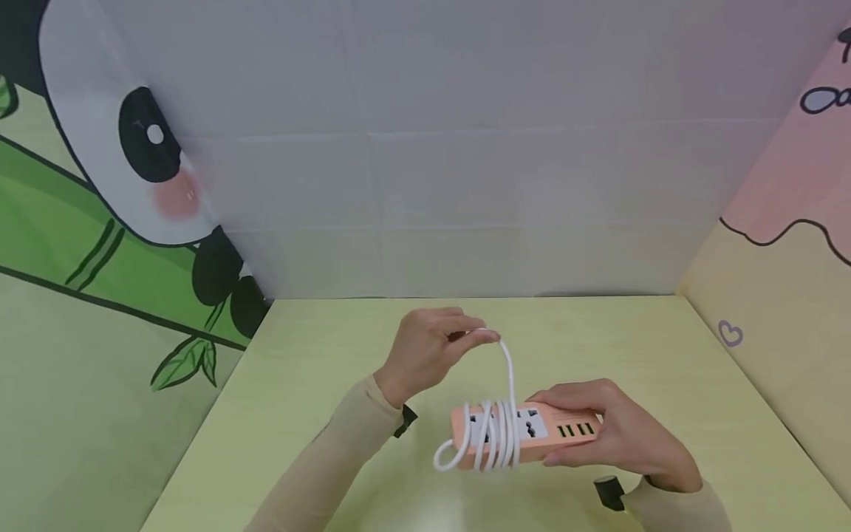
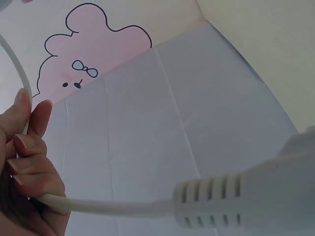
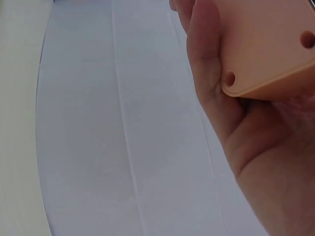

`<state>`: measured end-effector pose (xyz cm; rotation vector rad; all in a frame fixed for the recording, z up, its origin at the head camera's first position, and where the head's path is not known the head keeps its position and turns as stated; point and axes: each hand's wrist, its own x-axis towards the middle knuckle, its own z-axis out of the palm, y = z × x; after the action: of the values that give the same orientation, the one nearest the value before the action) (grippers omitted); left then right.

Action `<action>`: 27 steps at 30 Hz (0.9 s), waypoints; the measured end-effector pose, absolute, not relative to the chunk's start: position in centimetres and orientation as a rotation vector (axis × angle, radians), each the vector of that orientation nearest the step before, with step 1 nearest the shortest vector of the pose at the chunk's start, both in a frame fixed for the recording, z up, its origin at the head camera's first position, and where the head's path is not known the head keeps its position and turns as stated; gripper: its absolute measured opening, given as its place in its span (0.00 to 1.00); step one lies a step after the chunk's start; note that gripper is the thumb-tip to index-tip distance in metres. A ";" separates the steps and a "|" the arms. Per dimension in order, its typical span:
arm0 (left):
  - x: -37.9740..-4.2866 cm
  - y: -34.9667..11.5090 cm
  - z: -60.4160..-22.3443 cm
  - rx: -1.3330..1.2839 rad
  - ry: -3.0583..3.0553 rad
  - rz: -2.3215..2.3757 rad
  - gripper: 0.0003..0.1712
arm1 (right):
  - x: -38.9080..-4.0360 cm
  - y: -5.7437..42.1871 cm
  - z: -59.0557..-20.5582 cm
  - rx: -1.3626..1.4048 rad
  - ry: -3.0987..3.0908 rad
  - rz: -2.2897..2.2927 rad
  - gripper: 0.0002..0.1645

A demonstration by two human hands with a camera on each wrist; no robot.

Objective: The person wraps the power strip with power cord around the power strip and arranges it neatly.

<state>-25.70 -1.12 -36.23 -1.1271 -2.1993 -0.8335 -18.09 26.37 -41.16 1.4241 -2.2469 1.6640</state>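
An orange power strip [image 1: 552,437] with white socket panels and several USB ports is held above the table by my right hand [image 1: 621,425], which grips its port end. White cord [image 1: 503,436] is wound several times round the strip's other half, with a small loop sticking out at the left. Up and to the left, my left hand [image 1: 439,347] pinches the cord where it rises from the windings. In the left wrist view the cord runs through the curled fingers to a white plug [image 2: 236,196]. The right wrist view shows the strip's orange underside [image 3: 266,44] against the palm.
The pale yellow-green table [image 1: 332,347] spreads under both hands. A grey-white wall [image 1: 452,185] stands behind it, with cartoon-printed panels at left and right. Dark wrist-camera pieces [image 1: 608,493] sit at the sleeves.
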 end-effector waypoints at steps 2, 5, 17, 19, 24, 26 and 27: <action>-25.7 -1.2 -36.6 -1.131 -2.229 -0.870 0.06 | -18.3 26.4 -41.4 1.490 -2.168 1.696 0.34; -25.6 -1.2 -37.2 -1.129 -2.276 -0.907 0.06 | -18.6 26.5 -41.6 1.539 -2.103 1.718 0.36; -25.0 -1.1 -38.5 -1.103 -2.473 -1.001 0.09 | -18.8 26.8 -41.7 1.507 -2.024 1.765 0.39; -24.9 -1.1 -38.6 -1.088 -2.509 -1.035 0.09 | -18.8 26.9 -41.7 1.492 -2.006 1.765 0.40; -24.5 -1.0 -38.8 -1.062 -2.573 -1.086 0.10 | -19.0 27.1 -41.9 1.475 -1.956 1.781 0.41; -24.4 -1.0 -39.0 -1.059 -2.588 -1.096 0.10 | -19.0 27.2 -41.9 1.462 -1.944 1.805 0.41; -24.3 -1.0 -39.1 -1.055 -2.596 -1.113 0.10 | -19.0 27.2 -41.9 1.452 -1.937 1.818 0.41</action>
<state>-24.31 -0.97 -39.14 -1.0555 -2.5958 -1.1130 -18.99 27.20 -41.93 1.4520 -1.9365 1.8177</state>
